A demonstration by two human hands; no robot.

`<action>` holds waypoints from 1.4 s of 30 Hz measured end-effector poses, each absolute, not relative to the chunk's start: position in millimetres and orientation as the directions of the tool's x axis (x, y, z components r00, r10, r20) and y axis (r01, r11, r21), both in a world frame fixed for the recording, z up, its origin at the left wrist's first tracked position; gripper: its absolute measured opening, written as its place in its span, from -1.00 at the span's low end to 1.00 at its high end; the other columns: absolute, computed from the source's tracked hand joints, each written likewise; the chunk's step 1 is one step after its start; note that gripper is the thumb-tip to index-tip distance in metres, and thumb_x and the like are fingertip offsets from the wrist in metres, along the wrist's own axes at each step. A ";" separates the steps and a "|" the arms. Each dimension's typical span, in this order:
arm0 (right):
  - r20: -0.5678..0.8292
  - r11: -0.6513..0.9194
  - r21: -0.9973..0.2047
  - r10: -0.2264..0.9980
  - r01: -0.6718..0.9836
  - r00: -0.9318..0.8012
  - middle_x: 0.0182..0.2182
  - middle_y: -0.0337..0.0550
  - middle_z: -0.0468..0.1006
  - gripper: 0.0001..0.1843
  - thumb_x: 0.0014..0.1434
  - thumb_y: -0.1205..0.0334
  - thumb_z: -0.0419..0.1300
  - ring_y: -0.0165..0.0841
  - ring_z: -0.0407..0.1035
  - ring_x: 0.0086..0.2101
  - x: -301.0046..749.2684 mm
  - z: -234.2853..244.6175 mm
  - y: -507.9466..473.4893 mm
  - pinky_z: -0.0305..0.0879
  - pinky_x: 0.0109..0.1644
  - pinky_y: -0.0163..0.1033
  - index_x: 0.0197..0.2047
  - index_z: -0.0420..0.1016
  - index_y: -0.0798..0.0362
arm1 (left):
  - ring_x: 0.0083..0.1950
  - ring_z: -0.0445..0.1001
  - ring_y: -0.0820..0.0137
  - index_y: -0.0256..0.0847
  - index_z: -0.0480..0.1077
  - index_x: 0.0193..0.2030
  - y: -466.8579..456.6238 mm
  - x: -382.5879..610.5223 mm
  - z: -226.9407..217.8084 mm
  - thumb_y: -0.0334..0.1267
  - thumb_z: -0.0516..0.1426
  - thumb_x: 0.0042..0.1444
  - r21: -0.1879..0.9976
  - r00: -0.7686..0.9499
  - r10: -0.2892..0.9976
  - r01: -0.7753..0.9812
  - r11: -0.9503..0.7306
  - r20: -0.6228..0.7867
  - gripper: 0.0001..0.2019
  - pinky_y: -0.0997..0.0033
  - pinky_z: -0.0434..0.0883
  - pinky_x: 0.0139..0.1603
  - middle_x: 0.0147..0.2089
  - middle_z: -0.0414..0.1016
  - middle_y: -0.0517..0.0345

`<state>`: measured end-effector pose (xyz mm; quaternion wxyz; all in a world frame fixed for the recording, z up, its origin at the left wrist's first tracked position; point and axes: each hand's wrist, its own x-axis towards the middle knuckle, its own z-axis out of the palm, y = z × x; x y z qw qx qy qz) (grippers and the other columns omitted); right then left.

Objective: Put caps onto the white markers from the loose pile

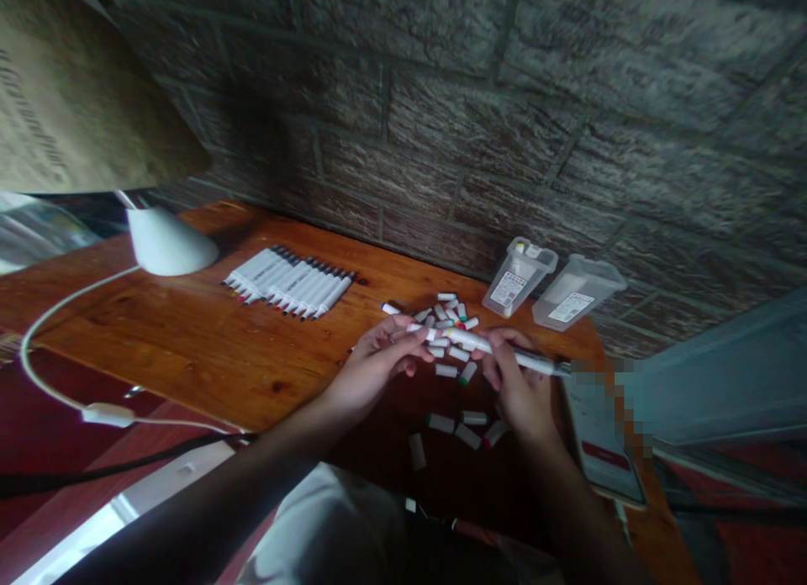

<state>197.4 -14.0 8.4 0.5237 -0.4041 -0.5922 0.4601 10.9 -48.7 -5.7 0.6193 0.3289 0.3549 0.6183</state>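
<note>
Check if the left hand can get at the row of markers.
Probably yes: only bare wooden tabletop seems to lie between the left hand and the row of markers. It does hold a marker cap, which may need setting down first.

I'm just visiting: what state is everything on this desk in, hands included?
Left hand: closed on a cap.
Cap: held near the marker's end.
Right hand: closed on a marker.
Marker: held roughly level.
Loose caps: scattered.
Row of markers: laid side by side, near ends uncapped.
Two clear containers: standing by the wall.
Phone: lying flat, screen lit.
Lamp: standing; lit or not, unclear.
</note>
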 end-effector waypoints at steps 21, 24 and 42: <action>0.181 0.177 -0.963 0.984 -0.203 -0.002 -0.56 -0.24 0.51 -0.44 0.26 -0.29 0.05 -0.52 0.09 -0.67 202.2 7.4 -7.4 -0.10 -0.64 -0.35 -0.36 0.56 0.03 | -0.52 0.34 0.53 -0.24 0.49 -0.25 -42.6 13.4 7.4 -0.01 0.25 0.16 0.969 0.092 0.993 -0.241 -0.052 0.076 -0.71 0.56 0.19 -0.52 -0.49 0.46 0.22; 0.150 0.147 -0.983 0.988 -0.108 -0.023 -0.64 -0.26 0.40 -0.37 0.26 -0.31 0.02 -0.48 0.17 -0.65 205.4 5.7 -7.7 0.01 -0.62 -0.35 -0.55 0.44 0.04 | -0.56 0.21 0.58 -0.27 0.49 -0.36 -44.7 11.9 6.8 -0.01 0.23 0.18 0.974 0.022 0.993 -0.199 -0.111 0.118 -0.68 0.54 0.09 -0.54 -0.49 0.42 0.21; -0.159 -0.032 -0.975 0.794 0.221 -0.587 -0.77 -0.42 0.26 -0.46 0.25 -0.28 0.06 -0.53 0.12 -0.78 197.4 17.2 -31.3 0.05 -0.73 -0.46 -0.39 0.45 0.04 | -0.56 0.15 0.59 -0.27 0.50 -0.39 -41.4 9.7 2.4 0.04 0.21 0.17 0.964 -0.022 0.994 -0.246 -0.105 0.103 -0.63 0.53 0.06 -0.55 -0.47 0.38 0.20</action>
